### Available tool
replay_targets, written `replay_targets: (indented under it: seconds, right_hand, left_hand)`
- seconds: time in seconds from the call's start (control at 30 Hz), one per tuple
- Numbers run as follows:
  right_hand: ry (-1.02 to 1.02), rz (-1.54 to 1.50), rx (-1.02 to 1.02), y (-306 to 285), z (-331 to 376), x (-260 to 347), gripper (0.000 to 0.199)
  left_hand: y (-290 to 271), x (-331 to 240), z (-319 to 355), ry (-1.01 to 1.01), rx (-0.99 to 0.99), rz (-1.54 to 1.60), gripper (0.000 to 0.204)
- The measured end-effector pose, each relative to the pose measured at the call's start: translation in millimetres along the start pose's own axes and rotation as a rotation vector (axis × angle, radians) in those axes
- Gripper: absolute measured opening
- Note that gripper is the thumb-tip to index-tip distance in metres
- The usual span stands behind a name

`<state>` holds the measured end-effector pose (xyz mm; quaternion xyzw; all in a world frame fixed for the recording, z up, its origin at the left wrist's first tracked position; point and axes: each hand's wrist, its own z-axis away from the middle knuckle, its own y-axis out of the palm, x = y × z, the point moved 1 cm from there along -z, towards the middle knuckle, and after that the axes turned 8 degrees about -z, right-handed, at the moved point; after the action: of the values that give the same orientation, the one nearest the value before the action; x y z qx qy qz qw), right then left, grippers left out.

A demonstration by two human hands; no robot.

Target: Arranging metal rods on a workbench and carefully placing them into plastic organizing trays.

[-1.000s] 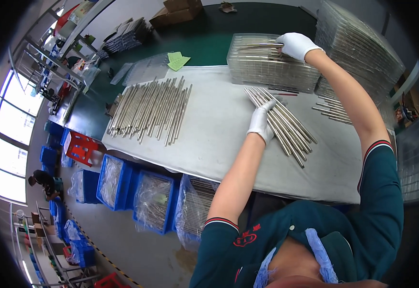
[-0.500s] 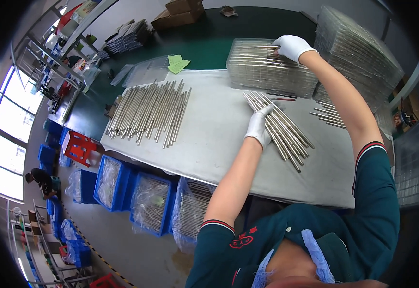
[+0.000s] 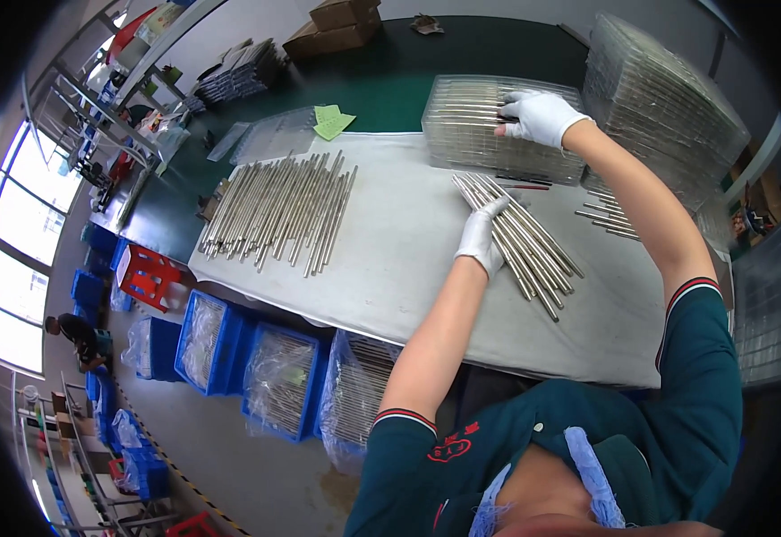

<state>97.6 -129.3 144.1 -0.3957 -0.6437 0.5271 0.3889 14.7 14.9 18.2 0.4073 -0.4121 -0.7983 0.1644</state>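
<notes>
My left hand (image 3: 480, 234), in a white glove, is closed around a fanned bundle of shiny metal rods (image 3: 533, 251) over the cloth-covered table. My right hand (image 3: 538, 119), also gloved but with bare fingertips showing, hovers over a clear plastic tray (image 3: 439, 134) on top of a stack. Its thumb and fingers are apart, and no rod shows between them. Several rods lie side by side in this tray, partly hidden by the hand.
Many loose rods (image 3: 278, 210) lie on the white cloth (image 3: 390, 259) at left. More rods (image 3: 612, 215) lie at right, beside a tall stack of clear trays (image 3: 659, 107). Pens (image 3: 524, 183) lie before the tray stack. Blue crates (image 3: 287, 380) stand below the table edge.
My right hand has come down and slightly nearer over the tray, and its fingers have parted from the rod they were placing. The left hand and its bundle have barely moved.
</notes>
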Motion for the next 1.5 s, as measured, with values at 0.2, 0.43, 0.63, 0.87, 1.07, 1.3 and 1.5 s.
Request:
replay_targets:
  seconds: [0.2, 0.43, 0.63, 0.87, 1.07, 1.3, 1.5]
  right_hand:
    - [-0.044, 0.089, -0.096, 0.1, 11.6, 3.4, 0.065]
    - [-0.038, 0.111, -0.164, 1.1, 23.8, 6.3, 0.056]
    - [0.153, -0.344, -0.025, -6.5, 85.5, 40.9, 0.046]
    - [0.405, -1.376, 0.453, 76.9, 127.1, 36.9, 0.038]
    - [0.592, -1.742, 0.287, 91.7, 128.4, 39.1, 0.028]
    - [0.63, -1.687, 0.147, 71.8, 144.5, 30.8, 0.026]
    - [0.423, -1.728, -0.23, 18.9, 190.5, 35.3, 0.04]
  left_hand:
    - [-0.1, -0.3, 0.9, -0.018, -0.019, -0.005, 0.017]
    - [4.7, 2.0, 1.6, -0.013, -0.009, 0.008, 0.018]
    - [-0.1, 0.2, 2.4, 0.026, 0.031, 0.031, 0.019]
    - [3.7, -0.8, 6.0, 0.239, 0.127, -0.229, 0.025]
    - [-5.6, -3.8, 2.4, 0.092, 0.071, 0.024, 0.029]
    - [3.5, -3.7, 5.3, 0.034, 0.211, 0.165, 0.034]
    - [5.2, -4.3, 7.7, 0.104, 0.068, 0.144, 0.032]
